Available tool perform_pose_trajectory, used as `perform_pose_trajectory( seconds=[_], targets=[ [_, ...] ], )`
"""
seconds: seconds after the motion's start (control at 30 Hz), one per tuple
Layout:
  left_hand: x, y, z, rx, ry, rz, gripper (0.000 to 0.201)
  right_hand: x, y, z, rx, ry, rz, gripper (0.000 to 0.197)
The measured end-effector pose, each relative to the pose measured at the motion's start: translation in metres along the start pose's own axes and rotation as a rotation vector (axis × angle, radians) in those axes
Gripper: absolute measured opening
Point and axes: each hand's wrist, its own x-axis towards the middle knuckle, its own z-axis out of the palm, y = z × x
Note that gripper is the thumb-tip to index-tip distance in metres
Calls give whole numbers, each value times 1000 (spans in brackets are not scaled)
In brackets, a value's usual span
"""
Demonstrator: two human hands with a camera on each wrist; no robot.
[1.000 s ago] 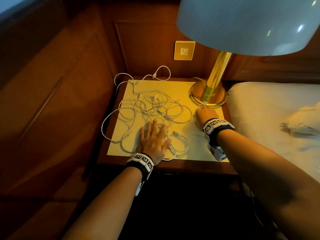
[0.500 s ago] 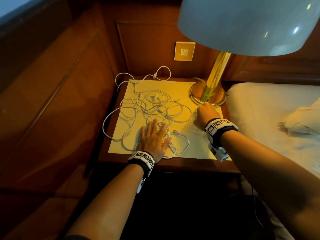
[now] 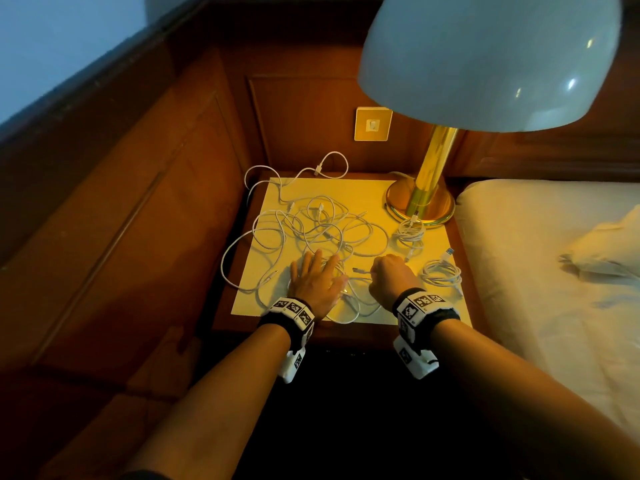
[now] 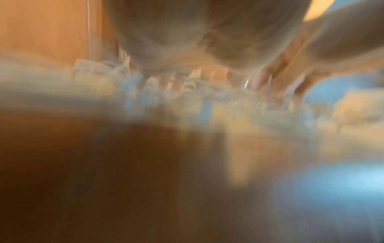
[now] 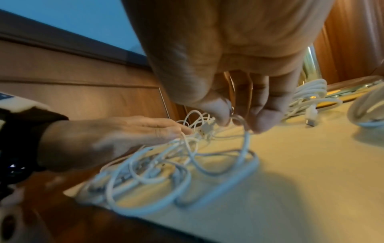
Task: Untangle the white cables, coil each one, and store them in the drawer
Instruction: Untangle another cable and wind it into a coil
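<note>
A tangle of white cables (image 3: 311, 230) sprawls over the cream mat (image 3: 367, 195) on the nightstand. My left hand (image 3: 320, 271) lies flat with straight fingers on the near part of the tangle, pressing it down. Just to its right, my right hand (image 3: 384, 271) pinches one white cable (image 5: 246, 139) between thumb and fingers, close to its plug end (image 3: 358, 270). One coiled cable (image 3: 410, 233) lies by the lamp base and another coiled cable (image 3: 441, 271) lies at the mat's right side. The left wrist view is a blur. No drawer shows.
A brass lamp (image 3: 420, 202) with a wide pale shade (image 3: 485, 60) stands at the back right of the nightstand. A bed (image 3: 554, 265) adjoins on the right. Wood panelling and a wall switch (image 3: 373, 124) close off the back and left. Cable loops (image 3: 228, 258) hang over the left edge.
My right hand has come away from the lamp base, leaving a coil there, and moved forward and left to pinch a cable beside the left hand. The left hand has stayed put.
</note>
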Motion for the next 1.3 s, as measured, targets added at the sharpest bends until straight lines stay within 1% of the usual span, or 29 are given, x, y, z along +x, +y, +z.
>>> perform_pose_trajectory(
  seconds=[0.03, 0.07, 0.13, 0.17, 0.23, 0.3, 0.37, 0.43, 0.53, 0.6, 0.67, 0.73, 0.77, 0.8, 0.83, 0.87, 0.9, 0.97, 1.0, 1.03, 1.07, 1.13, 1.2, 1.23, 1.3],
  targets=[
    [0, 4, -12, 16, 21, -5, 59, -1, 0, -3, 34, 49, -16, 12],
    [0, 8, -26, 23, 70, -2, 58, -3, -1, -7, 70, 99, -32, 8],
    [0, 15, -56, 0, 175, 69, 56, -5, -4, -18, 151, 185, -74, 9],
    [-1, 20, -72, -26, 195, 138, 55, -7, -7, -24, 188, 232, -111, 11],
    [-3, 29, -102, -75, 180, 280, 46, -10, -16, -36, 223, 336, -219, 11],
    [-6, 36, -126, -76, 169, 361, 32, -13, -24, -47, 259, 400, -320, 11],
    [-7, 40, -149, -133, 228, 402, 24, -15, -30, -57, 345, 447, -362, 10],
    [-11, 42, -175, -350, 302, 391, 20, -17, -34, -62, 489, 462, -342, 11],
    [-26, 44, -219, -679, 416, 364, 21, -20, -43, -65, 674, 428, -302, 16],
    [-41, 42, -245, -812, 497, 372, 23, -20, -50, -65, 709, 345, -332, 19],
    [-54, 34, -262, -928, 574, 310, 24, -20, -59, -70, 696, 289, -365, 20],
    [-64, 18, -267, -918, 613, 183, 23, -23, -69, -82, 713, 330, -376, 17],
    [-68, 9, -267, -850, 576, 121, 21, -25, -74, -91, 730, 366, -372, 16],
    [-70, 1, -263, -754, 488, 65, 19, -28, -79, -101, 740, 401, -369, 15],
    [-73, -4, -258, -665, 369, 28, 15, -31, -84, -111, 737, 433, -379, 15],
    [-76, -6, -253, -619, 254, 5, 13, -33, -89, -121, 709, 458, -400, 16],
    [-79, -5, -247, -639, 180, -1, 20, -35, -93, -130, 654, 468, -427, 17],
    [-82, 5, -240, -755, 152, 40, 39, -39, -101, -145, 507, 441, -469, 17],
    [-84, 14, -238, -812, 163, 98, 41, -41, -105, -151, 449, 416, -489, 16],
    [-86, 24, -236, -849, 199, 163, 34, -44, -108, -154, 403, 390, -511, 15],
    [-88, 33, -236, -873, 263, 205, 27, -46, -110, -156, 362, 371, -532, 15],
    [-90, 47, -239, -949, 446, 186, 33, -53, -112, -155, 321, 351, -540, 14],
    [-88, 52, -243, -999, 575, 173, 39, -59, -108, -145, 341, 333, -516, 12],
    [-90, 53, -248, -987, 588, 189, 43, -62, -103, -138, 362, 325, -513, 10],
    [-97, 54, -256, -992, 555, 243, 51, -68, -91, -121, 373, 297, -520, 9]
  ],
)
